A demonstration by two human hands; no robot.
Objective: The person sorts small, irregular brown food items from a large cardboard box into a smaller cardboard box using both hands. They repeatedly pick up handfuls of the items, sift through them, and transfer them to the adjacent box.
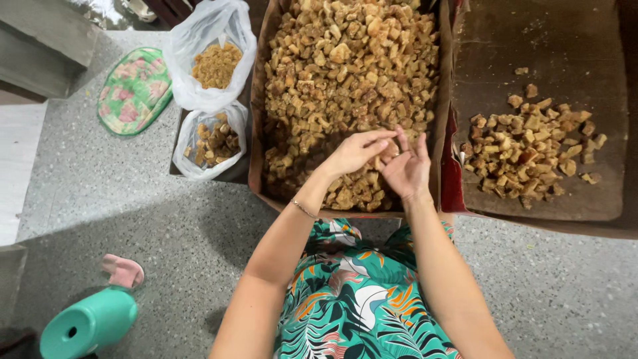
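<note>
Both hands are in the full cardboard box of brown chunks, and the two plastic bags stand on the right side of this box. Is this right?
Not quite. In the head view both hands, left hand and right hand, are in the full cardboard box, but the two plastic bags stand on its left side.

Floor (133, 193): grey speckled stone, carrying everything here.
Cardboard trays: 2 side by side, touching. The full tray (258, 100) is heaped with brown chunks; the shallow tray (565, 40) carries a small pile toward its near side.
Plastic bags: 2, left of the full tray. The larger bag (209, 56) holds golden crumbs; the smaller bag (211, 141) holds brown chunks.
Floral mat (135, 90): green and pink, beside the bags.
Teal stool (90, 324): near left corner.
Pink slipper (123, 270): just beside the stool.
</note>
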